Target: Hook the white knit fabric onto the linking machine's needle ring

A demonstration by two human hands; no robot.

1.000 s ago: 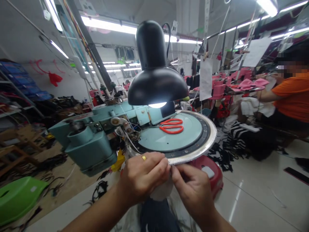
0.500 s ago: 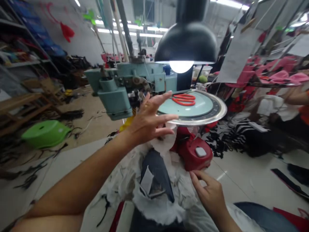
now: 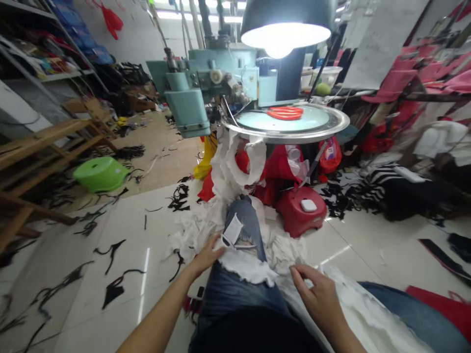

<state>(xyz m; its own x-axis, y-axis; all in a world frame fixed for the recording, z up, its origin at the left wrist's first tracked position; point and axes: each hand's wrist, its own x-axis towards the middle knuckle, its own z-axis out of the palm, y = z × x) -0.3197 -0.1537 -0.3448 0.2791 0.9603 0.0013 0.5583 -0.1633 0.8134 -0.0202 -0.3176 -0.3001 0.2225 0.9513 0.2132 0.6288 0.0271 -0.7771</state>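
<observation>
A teal linking machine [image 3: 191,98] stands ahead under a lit black lamp [image 3: 287,24], its round dial plate [image 3: 333,128] carrying orange scissors [image 3: 285,113]. From the near rim of the dial, white knitted fabric [image 3: 228,169] hangs down and spreads over the person's denim lap [image 3: 235,294]. The left hand [image 3: 208,255] presses the fabric's near edge, fingers loosely curled beside a small white label [image 3: 232,230], not clearly pinching. The right hand [image 3: 320,291] rests on the fabric, its grip open. A tug at the lap could likely pull the hanging fabric off the dial's points.
</observation>
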